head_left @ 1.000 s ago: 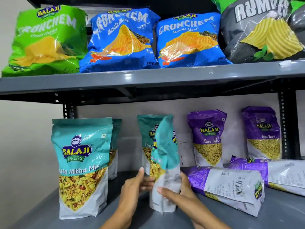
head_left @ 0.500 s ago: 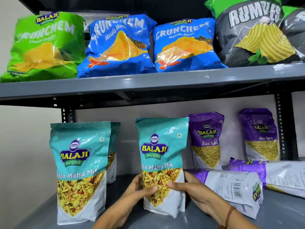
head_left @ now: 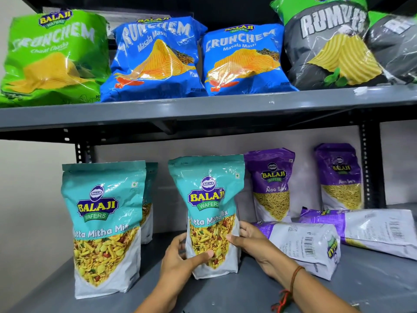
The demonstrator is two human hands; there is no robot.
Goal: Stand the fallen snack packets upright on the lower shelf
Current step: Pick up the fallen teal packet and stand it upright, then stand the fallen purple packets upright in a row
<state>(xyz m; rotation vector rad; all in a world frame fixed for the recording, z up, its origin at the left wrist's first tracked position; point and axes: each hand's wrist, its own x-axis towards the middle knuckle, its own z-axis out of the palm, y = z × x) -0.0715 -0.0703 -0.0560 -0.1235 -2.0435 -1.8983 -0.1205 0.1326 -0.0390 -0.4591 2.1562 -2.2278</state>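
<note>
Two hands hold one teal packet (head_left: pixel 208 213) upright at the middle of the lower shelf (head_left: pixel 225 294). Left hand (head_left: pixel 180 260): thumb across the packet's lower front, fingers curled round its left edge, clamped on it. Right hand (head_left: pixel 250 240): thumb on the front face, fingers wrapped behind the right edge, also clamped. Packet base sits on the shelf; top leans a little to the left. Front label faces the camera.

Left of it, apart: second teal packet (head_left: pixel 103 227), upright near the shelf's front edge, label forward. Behind that one, a third teal packet (head_left: pixel 149 199), upright, mostly hidden.

Right side, back row: two purple packets upright against the wall, one (head_left: pixel 270 184) just right of the held packet, the other (head_left: pixel 339 177) further right beside the rack post (head_left: pixel 370 168).

Fallen: one purple packet (head_left: pixel 304 245) lies flat, back side with barcode up, its left end touching or just behind the right hand, cannot tell which. Another fallen purple packet (head_left: pixel 372 229) lies flat behind and to the right of it, barcode up, running out of frame.

Right wrist carries a brown thread band (head_left: pixel 295 276).

Upper shelf (head_left: pixel 203 109): green chip bag (head_left: pixel 54 57), two blue chip bags (head_left: pixel 155 57), (head_left: pixel 243 59), and grey-and-green bags (head_left: pixel 331 44) at far right, all leaning back.
</note>
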